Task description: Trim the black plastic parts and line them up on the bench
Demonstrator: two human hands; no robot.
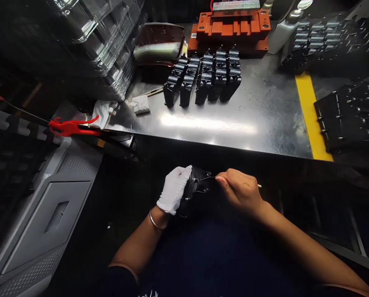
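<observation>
My left hand (173,189), in a white glove, is wrapped round a black part (194,185) with small shiny pins, held in front of my body below the bench edge. To the right of it, my bare right hand (238,187) pinches a thin tool (207,177). The tool's fine tip reaches to the top of the black part, and its pale rear end sticks out behind the hand. Whether the tip touches the part is too small to tell.
On the metal bench (264,107) stand several black parts (204,76), an orange fixture (230,31) and a white bottle (281,37). A red air gun (74,127) lies at the left edge. More black parts (354,111) lie beyond yellow tape (312,115).
</observation>
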